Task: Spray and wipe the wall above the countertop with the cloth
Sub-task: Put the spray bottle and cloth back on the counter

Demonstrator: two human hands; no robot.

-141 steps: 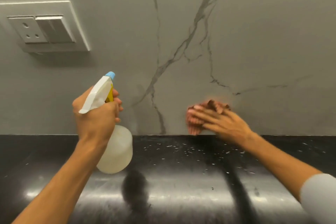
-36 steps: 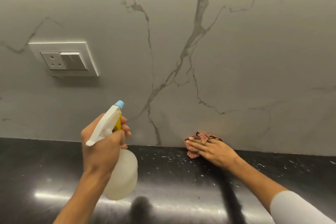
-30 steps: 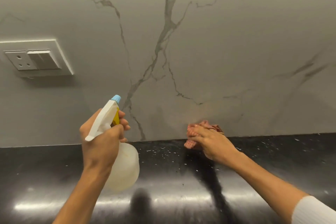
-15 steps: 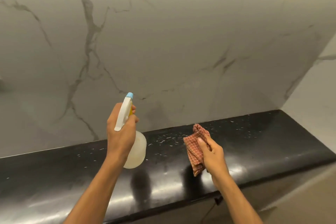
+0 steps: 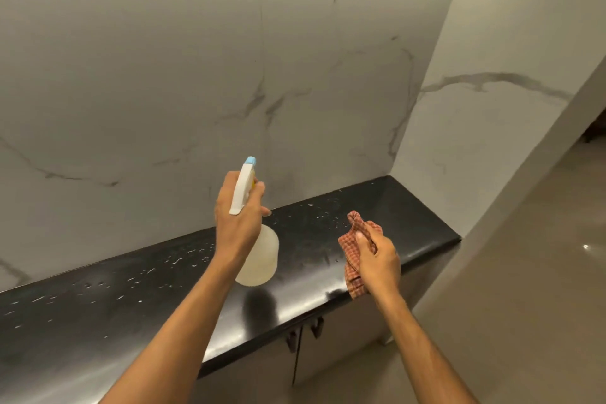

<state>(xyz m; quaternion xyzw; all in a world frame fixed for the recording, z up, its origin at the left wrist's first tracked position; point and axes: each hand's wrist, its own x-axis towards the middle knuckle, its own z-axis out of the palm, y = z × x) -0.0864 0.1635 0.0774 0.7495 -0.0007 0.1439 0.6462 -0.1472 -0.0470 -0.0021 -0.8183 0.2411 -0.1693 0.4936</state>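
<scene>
Cloth [image 5: 348, 244] pokes out above and below the grip of the right hand [image 5: 378, 261].

A glossy black countertop [image 5: 98, 321] tops grey cabinet doors [image 5: 344, 344] beside a shiny beige floor [image 5: 541, 272].

spray bottle [image 5: 262, 256] left of cloth [image 5: 352, 243], both above countertop [image 5: 98, 311]; wall [image 5: 196, 75] behind, cabinet doors [image 5: 331, 354] below
</scene>
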